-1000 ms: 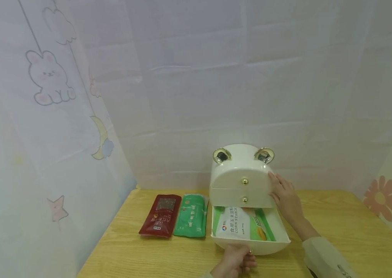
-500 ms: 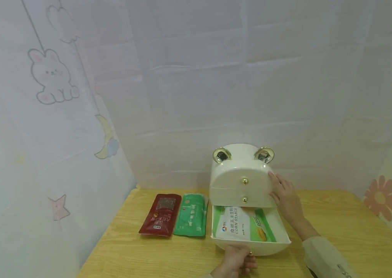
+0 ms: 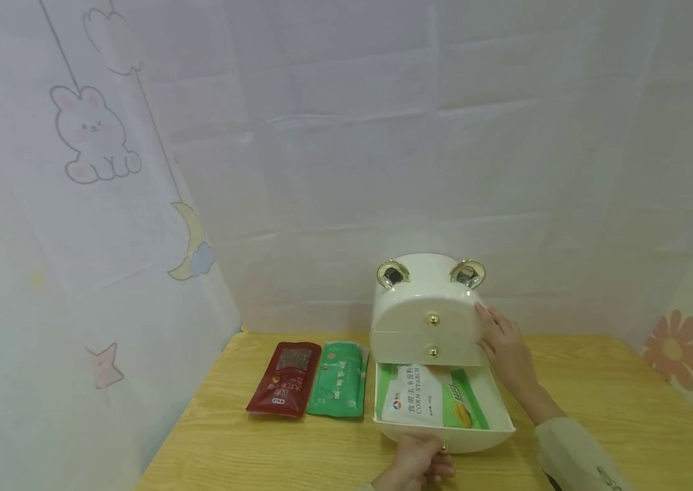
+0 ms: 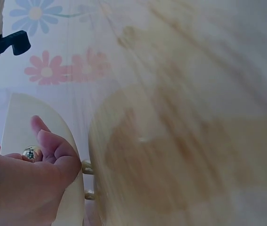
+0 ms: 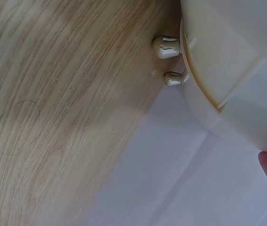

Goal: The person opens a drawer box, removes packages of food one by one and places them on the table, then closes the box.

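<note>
A white frog-shaped drawer box (image 3: 408,348) with gold-ringed eyes stands on the table, its bottom drawer (image 3: 500,409) pulled out. Inside that drawer lies a white and green corn starch bag (image 3: 423,399). My left hand (image 3: 410,460) is at the drawer's front, its fingers pinching the small gold knob (image 4: 32,153). On the box's right side rests my right hand (image 3: 506,351), fingers extended along the wall; its fingertips (image 5: 266,162) show at the box's edge in the right wrist view. The two upper drawers, each with a gold knob, are closed.
Left of the box a green packet (image 3: 339,382) and a dark red packet (image 3: 285,382) lie side by side on the wooden table (image 3: 230,450). Behind the table hangs a pale sheet (image 3: 322,204), with a cartoon-printed one at left.
The bottom drawer has slid out very slightly toward the near edge, the left hand staying on its knob. The right hand keeps its place on the box's side.
</note>
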A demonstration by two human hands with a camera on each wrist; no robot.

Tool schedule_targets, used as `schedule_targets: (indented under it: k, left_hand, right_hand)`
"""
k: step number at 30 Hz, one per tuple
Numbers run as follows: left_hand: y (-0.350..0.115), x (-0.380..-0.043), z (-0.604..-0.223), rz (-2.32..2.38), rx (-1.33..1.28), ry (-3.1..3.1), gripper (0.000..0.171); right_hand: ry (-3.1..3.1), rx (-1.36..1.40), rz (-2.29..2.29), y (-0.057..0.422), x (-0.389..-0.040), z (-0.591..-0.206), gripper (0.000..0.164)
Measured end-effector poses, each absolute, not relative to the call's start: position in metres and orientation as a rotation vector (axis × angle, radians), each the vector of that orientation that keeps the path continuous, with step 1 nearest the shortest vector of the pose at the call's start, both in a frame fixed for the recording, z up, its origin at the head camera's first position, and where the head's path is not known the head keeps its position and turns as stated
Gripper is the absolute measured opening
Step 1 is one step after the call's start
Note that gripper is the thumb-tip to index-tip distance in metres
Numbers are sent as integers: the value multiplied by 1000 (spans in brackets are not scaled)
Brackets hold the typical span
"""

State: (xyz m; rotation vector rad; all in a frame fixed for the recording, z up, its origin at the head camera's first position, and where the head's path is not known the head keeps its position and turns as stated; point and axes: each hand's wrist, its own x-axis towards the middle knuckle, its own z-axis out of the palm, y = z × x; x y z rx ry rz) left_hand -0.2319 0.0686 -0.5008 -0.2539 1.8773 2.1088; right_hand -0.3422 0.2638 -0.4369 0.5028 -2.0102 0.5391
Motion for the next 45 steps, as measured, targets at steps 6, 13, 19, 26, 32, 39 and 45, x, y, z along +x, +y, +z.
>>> schedule_targets:
  k: [6, 13, 19, 26, 32, 39, 45]
  left_hand:
    - [66, -232, -503, 2123, -223, 1855, 11]
    - [61, -234, -500, 2059, -220, 1861, 13]
    - [52, -231, -499, 2011, -144, 1871, 12]
    - [35, -232, -495, 1832, 19, 1882, 18]
    - [27, -233, -492, 1728, 193, 1937, 22]
    - [30, -233, -483, 1674, 437, 2064, 22]
    - [32, -236, -469, 1529, 597, 2288, 20]
  right_hand:
    - [-2014, 502, 548, 264, -342, -437, 73]
    - [-2016, 506, 554, 263, -343, -437, 73]
    - [-2008, 510, 551, 263, -343, -437, 72]
    - [-2016, 502, 540, 263, -344, -438, 73]
    - [-2005, 506, 542, 263, -343, -438, 72]
    - [-1987, 507, 538, 262, -342, -438, 72]
    - [-1989, 505, 541, 262, -343, -438, 71]
